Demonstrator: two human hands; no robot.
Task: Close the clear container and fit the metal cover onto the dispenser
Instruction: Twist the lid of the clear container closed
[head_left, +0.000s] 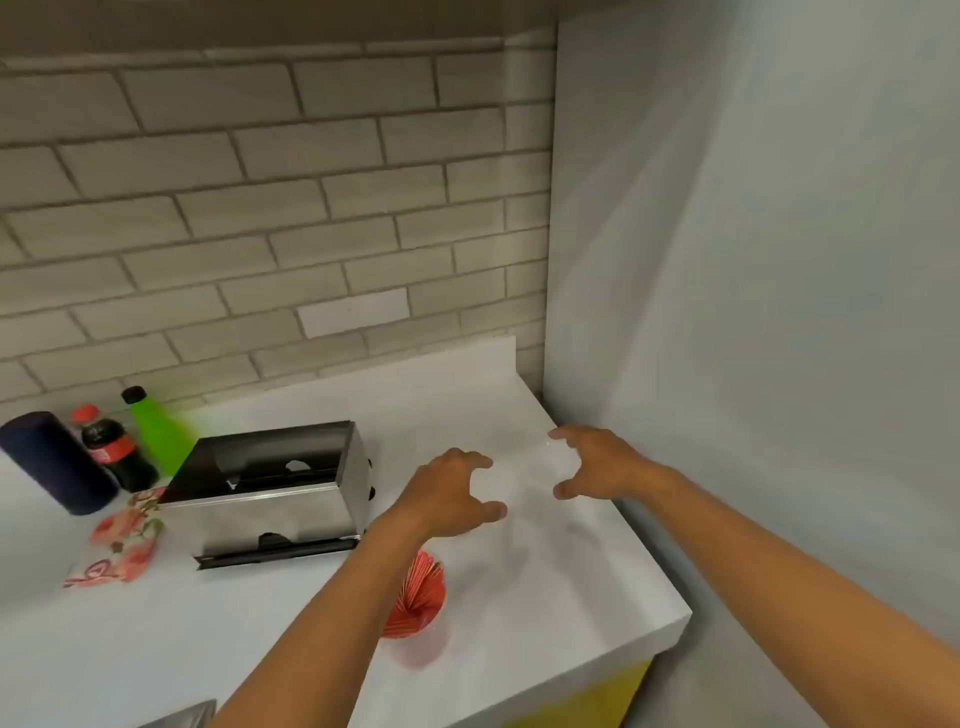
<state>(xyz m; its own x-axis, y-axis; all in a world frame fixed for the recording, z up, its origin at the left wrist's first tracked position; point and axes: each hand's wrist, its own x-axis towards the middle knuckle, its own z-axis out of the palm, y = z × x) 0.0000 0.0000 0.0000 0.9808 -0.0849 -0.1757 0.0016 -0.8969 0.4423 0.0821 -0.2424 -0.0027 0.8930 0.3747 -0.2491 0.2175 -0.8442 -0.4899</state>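
Observation:
The metal dispenser (275, 493) lies on the white counter (260, 634), its dark opening facing up and its shiny side toward me. A clear container (423, 613) holding red folded items stands near the front, partly hidden by my left forearm. My left hand (452, 493) and my right hand (592, 462) hover over the counter's right end with fingers curled and spread, facing each other. Between them is a faint, hazy transparent patch (524, 467); blur keeps me from telling what it is or whether either hand touches it.
Left of the dispenser stand a dark blue cylinder (52, 462), a cola bottle (111, 447) and a green bottle (156, 421). A floral cloth (122, 540) lies in front of them. A grey wall (753, 312) borders the counter's right side, and tiles back it.

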